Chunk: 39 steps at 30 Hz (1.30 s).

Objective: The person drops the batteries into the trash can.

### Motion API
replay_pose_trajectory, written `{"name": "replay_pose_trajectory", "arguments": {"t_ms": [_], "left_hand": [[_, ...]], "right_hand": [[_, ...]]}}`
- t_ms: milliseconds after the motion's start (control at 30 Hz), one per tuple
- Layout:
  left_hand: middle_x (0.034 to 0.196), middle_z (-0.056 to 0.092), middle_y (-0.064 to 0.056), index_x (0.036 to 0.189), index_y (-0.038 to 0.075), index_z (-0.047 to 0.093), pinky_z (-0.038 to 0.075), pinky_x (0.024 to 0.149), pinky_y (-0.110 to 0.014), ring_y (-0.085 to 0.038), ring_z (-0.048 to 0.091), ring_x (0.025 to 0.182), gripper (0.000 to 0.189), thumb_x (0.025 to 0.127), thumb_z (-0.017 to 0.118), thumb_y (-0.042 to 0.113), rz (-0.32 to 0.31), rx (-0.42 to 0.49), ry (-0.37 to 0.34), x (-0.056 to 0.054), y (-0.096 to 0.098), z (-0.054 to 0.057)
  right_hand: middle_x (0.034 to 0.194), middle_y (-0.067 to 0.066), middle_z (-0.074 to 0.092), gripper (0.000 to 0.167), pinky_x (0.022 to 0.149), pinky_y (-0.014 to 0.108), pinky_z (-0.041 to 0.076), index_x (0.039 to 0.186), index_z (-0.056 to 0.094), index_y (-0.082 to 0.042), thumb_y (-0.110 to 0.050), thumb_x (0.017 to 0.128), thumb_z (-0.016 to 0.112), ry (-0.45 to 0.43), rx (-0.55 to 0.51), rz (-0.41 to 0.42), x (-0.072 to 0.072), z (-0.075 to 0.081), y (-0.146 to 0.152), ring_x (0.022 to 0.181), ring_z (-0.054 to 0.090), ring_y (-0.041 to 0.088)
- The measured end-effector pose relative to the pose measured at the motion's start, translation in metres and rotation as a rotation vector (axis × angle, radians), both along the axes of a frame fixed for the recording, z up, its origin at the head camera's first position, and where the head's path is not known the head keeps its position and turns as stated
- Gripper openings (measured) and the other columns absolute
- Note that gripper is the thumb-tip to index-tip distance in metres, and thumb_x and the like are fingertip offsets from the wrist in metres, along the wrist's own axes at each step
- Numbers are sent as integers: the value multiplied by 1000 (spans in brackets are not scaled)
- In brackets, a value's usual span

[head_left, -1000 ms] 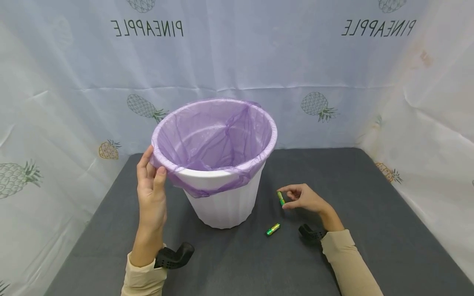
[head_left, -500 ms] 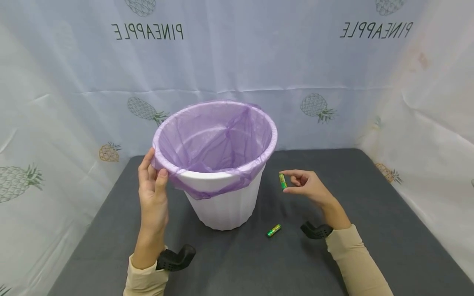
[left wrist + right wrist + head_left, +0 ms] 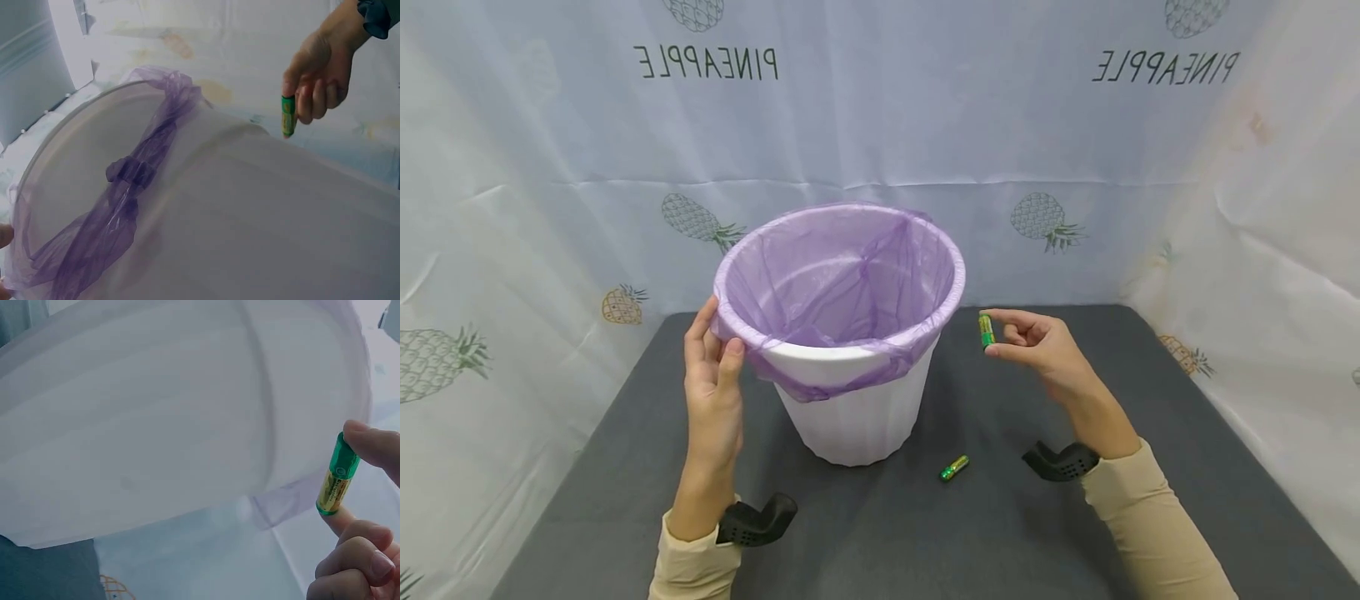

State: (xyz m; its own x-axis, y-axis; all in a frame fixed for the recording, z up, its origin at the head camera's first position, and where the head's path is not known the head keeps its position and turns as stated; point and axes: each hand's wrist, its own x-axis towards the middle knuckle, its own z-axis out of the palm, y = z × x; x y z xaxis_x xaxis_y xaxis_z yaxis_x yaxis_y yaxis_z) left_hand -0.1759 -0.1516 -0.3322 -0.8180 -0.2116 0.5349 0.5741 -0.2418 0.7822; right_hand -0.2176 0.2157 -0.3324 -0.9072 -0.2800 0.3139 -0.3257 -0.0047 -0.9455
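Observation:
My right hand [image 3: 1037,350] pinches a small green and yellow battery [image 3: 987,331] by its two ends between thumb and index finger. It is raised off the table, to the right of a white trash bin [image 3: 853,425]. In the right wrist view the battery [image 3: 338,474] stands tilted, its other fingers curled below. My left hand [image 3: 713,400] holds the bin's left rim, thumb at the front and fingers at the side. A thin purple trash bag [image 3: 831,304] lines the bin and folds over its rim. A second battery [image 3: 955,467] lies on the table near the bin's base.
The dark tabletop [image 3: 880,542] extends around the bin. White curtains [image 3: 887,108] with printed pineapples stand behind and at both sides. In the left wrist view, a knot [image 3: 130,172] in the bag hangs outside the bin. Black camera mounts [image 3: 1060,461] sit on both wrists.
My right hand has lifted the battery from near the table and moved it farther back and slightly right. The left hand stays at the bin's rim; the second battery lies still.

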Motion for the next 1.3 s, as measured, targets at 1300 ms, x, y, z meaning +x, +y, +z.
{"name": "replay_pose_trajectory", "arguments": {"t_ms": [1300], "left_hand": [[136, 49, -3, 148, 13, 31, 40, 102, -16, -11, 51, 120, 51, 99, 43, 5, -19, -50, 56, 3, -1, -1]], "right_hand": [[57, -9, 31, 37, 56, 32, 13, 115, 67, -19, 4, 86, 65, 37, -71, -49, -8, 65, -50, 54, 12, 16]]}}
